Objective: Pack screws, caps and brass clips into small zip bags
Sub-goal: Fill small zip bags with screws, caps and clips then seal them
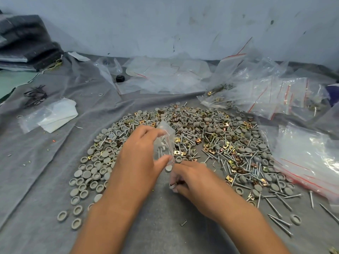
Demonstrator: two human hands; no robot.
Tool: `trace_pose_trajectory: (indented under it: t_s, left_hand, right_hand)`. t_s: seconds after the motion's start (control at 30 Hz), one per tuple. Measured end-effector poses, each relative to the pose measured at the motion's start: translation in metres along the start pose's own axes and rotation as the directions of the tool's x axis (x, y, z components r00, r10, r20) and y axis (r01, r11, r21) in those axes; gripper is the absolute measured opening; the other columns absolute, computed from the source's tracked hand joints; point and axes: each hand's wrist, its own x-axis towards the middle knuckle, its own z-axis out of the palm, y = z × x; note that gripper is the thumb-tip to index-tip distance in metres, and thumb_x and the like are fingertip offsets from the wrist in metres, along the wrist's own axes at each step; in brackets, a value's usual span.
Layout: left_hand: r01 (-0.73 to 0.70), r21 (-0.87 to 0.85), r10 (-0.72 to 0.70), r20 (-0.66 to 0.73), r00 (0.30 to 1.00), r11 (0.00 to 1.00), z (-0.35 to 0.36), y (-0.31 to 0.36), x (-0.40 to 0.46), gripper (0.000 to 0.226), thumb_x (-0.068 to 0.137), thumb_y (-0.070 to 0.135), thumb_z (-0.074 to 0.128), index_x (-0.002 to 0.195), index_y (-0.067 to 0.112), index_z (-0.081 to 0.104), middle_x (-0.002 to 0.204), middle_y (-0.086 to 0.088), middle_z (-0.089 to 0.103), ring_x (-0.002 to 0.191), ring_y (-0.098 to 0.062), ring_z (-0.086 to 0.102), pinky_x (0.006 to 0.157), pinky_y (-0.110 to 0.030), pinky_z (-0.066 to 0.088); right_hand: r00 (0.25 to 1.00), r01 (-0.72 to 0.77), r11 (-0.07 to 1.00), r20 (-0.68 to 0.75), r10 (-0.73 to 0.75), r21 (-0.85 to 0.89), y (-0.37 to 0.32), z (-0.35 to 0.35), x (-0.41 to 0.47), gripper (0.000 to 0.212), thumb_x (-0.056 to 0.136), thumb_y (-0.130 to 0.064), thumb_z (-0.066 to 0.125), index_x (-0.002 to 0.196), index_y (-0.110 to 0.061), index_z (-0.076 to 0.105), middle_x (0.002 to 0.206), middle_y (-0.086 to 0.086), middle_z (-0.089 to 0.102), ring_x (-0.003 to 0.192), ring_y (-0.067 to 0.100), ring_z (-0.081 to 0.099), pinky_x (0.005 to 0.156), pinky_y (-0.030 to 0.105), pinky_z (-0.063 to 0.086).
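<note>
Nearest the camera the two forearms reach in from six o'clock over a grey felt-like cloth covering the bench. The left hand pinches a small clear bag between thumb and fingers, holding it up over the middle of the pile with its long axis running roughly twelve to six; its mouth seems to face down toward the thumb, though the film is too blurred to be sure. A few screws appear to show through it. The right hand sits just at five o'clock of the bag, fingers curled around what looks like a few small parts, too hidden to name. It is the nearer hand to the bag's lower end, so feeding the bag would likely mean a short move toward eleven o'clock. The heap spreads from nine to three o'clock: matte grey round caps, dished on one side; thin bright steel screws lying every way; small folded brass clips, shiny and square. Slick red-striped packed bags pile at two o'clock, crinkled and glossy.
</note>
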Motion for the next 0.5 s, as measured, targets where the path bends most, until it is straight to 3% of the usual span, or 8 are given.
trace_pose_trajectory:
  t_s: [0.07, 0.13, 0.23, 0.3, 0.4, 0.5]
  left_hand:
    - [0.002, 0.001, -0.002, 0.011, 1.000, 1.000, 0.001, 0.002, 0.000, 0.058, 0.072, 0.025, 0.089, 0.125, 0.025, 0.065, 0.109, 0.016, 0.052, 0.080, 0.001, 0.040, 0.082, -0.017, 0.035]
    - [-0.002, 0.015, 0.001, 0.021, 1.000, 1.000, 0.001, 0.002, -0.001, 0.059, 0.073, 0.023, 0.088, 0.126, 0.024, 0.064, 0.110, 0.016, 0.052, 0.080, 0.001, 0.038, 0.085, -0.016, 0.034]
    - [-0.017, 0.017, 0.016, 0.033, 0.999, 1.000, 0.001, 0.001, -0.001, 0.057, 0.075, 0.024, 0.087, 0.127, 0.026, 0.064, 0.114, 0.016, 0.052, 0.085, 0.002, 0.040, 0.087, -0.016, 0.036]
    - [-0.027, 0.002, 0.027, 0.050, 0.998, 1.000, 0.000, 0.002, -0.001, 0.055, 0.077, 0.025, 0.085, 0.127, 0.027, 0.064, 0.116, 0.016, 0.053, 0.092, 0.000, 0.046, 0.089, -0.019, 0.040]
    - [-0.050, -0.034, 0.052, 0.078, 0.996, 0.998, 0.001, 0.006, -0.001, 0.050, 0.078, 0.022, 0.082, 0.124, 0.025, 0.065, 0.116, 0.015, 0.054, 0.097, -0.002, 0.052, 0.091, -0.027, 0.047]
    - [-0.053, -0.072, 0.060, 0.093, 0.994, 0.996, 0.003, 0.009, -0.001, 0.047, 0.078, 0.016, 0.079, 0.122, 0.025, 0.066, 0.110, 0.017, 0.052, 0.087, 0.007, 0.047, 0.082, -0.011, 0.039]
  right_hand:
    - [1.000, -0.001, 1.000, -0.031, 0.001, 0.007, 0.001, 0.000, -0.001, 0.015, 0.093, -0.022, 0.065, 0.095, -0.034, 0.056, 0.099, -0.014, 0.056, 0.096, 0.007, 0.056, 0.086, 0.036, 0.051]
    - [0.993, 0.003, 0.987, -0.116, 0.016, 0.160, 0.001, -0.007, -0.002, 0.015, 0.094, -0.020, 0.067, 0.095, -0.033, 0.060, 0.097, -0.016, 0.062, 0.093, 0.002, 0.060, 0.082, 0.024, 0.051]
    - [0.906, 0.168, 0.940, -0.422, -0.029, 0.296, -0.003, -0.025, -0.005, 0.008, 0.092, -0.026, 0.070, 0.097, -0.031, 0.066, 0.091, -0.019, 0.064, 0.087, 0.005, 0.062, 0.071, 0.011, 0.044]
    - [0.812, 0.281, 0.939, -0.571, -0.122, 0.199, -0.009, -0.029, -0.005, 0.010, 0.093, -0.030, 0.067, 0.101, -0.024, 0.067, 0.094, -0.019, 0.063, 0.086, 0.006, 0.060, 0.074, 0.011, 0.042]
    - [0.758, 0.272, 0.959, -0.595, -0.266, -0.081, -0.013, -0.021, 0.000, 0.012, 0.092, -0.024, 0.071, 0.102, -0.018, 0.071, 0.101, -0.010, 0.068, 0.094, 0.012, 0.060, 0.081, 0.022, 0.046]
    - [0.737, 0.172, 0.965, -0.624, -0.261, -0.199, -0.013, -0.013, 0.005, 0.018, 0.088, -0.022, 0.077, 0.105, -0.017, 0.074, 0.106, -0.006, 0.067, 0.095, 0.019, 0.057, 0.085, 0.031, 0.049]
